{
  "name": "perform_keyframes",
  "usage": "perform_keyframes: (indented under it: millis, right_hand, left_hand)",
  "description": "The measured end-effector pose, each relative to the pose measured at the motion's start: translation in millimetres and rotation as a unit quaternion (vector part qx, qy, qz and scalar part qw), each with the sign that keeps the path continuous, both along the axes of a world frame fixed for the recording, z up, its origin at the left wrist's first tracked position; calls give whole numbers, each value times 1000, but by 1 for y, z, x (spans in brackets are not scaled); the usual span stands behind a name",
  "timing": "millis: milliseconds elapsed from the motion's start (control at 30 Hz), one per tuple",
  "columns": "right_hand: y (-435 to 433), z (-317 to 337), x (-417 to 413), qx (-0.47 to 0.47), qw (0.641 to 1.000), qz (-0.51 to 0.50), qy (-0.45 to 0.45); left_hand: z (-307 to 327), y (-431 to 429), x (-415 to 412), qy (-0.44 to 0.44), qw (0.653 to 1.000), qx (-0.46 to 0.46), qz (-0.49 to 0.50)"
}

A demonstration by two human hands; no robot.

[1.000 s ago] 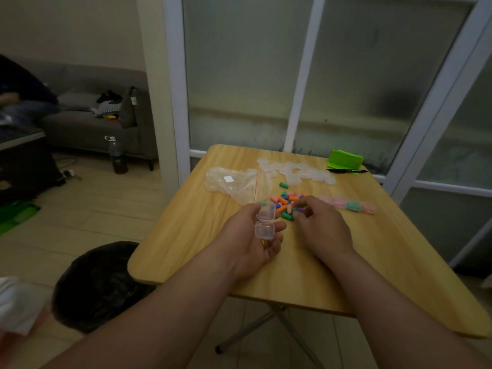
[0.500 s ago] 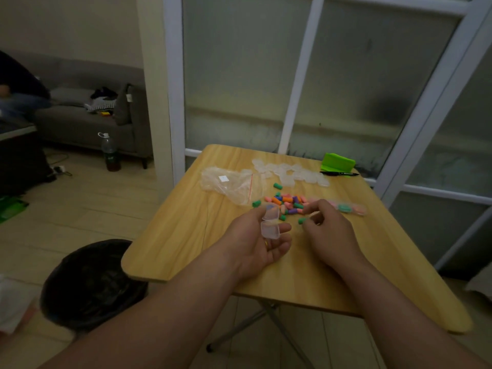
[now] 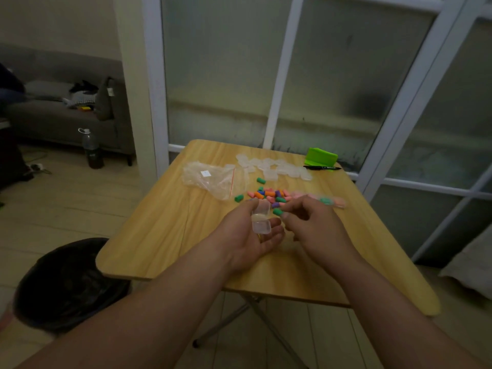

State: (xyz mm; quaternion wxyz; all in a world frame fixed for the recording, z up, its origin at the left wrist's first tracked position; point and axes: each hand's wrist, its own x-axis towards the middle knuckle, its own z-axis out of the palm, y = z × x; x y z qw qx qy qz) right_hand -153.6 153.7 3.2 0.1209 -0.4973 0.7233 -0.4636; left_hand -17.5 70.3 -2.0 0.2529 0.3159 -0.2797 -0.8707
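My left hand (image 3: 247,235) holds a small clear hinged plastic case (image 3: 261,218) with its lid up, above the wooden table (image 3: 165,235). My right hand (image 3: 314,225) pinches a green foam earplug (image 3: 277,212) right beside the case's open lid. A pile of coloured earplugs (image 3: 269,195) in pink, orange, green and purple lies just beyond both hands. Two green earplugs (image 3: 238,198) lie apart from the pile.
A crumpled clear zip bag (image 3: 213,179), a cluster of empty clear cases (image 3: 274,167), a row of filled cases (image 3: 327,201), a green pad (image 3: 320,156) and a black pen (image 3: 322,168) lie farther back. A black bin (image 3: 69,283) stands left of the table; glass doors behind.
My right hand picked a green earplug from the pile and brought it back toward the open case. My left hand kept holding the case, nearly still.
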Motion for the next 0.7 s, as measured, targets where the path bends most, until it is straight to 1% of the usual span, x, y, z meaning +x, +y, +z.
perform_keyframes:
  millis: [133, 200, 367, 533, 633, 700]
  right_hand:
    - [2, -4, 9, 35, 996, 30, 82]
    - [2, -4, 11, 41, 994, 29, 92]
    - [0, -4, 15, 30, 996, 39, 73]
    - [-3, -10, 15, 35, 994, 58, 87]
    - [-3, -9, 11, 10, 998, 57, 37]
    - [-6, -8, 4, -7, 999, 34, 10]
  left_hand:
    - [2, 3, -1, 19, 1000, -2, -8]
    - [3, 4, -1, 19, 1000, -7, -11]
    - [4, 5, 1, 23, 999, -18, -21]
    - [5, 3, 3, 24, 999, -22, -28]
    - [3, -1, 6, 31, 999, -26, -33]
    - [5, -5, 9, 18, 999, -30, -33]
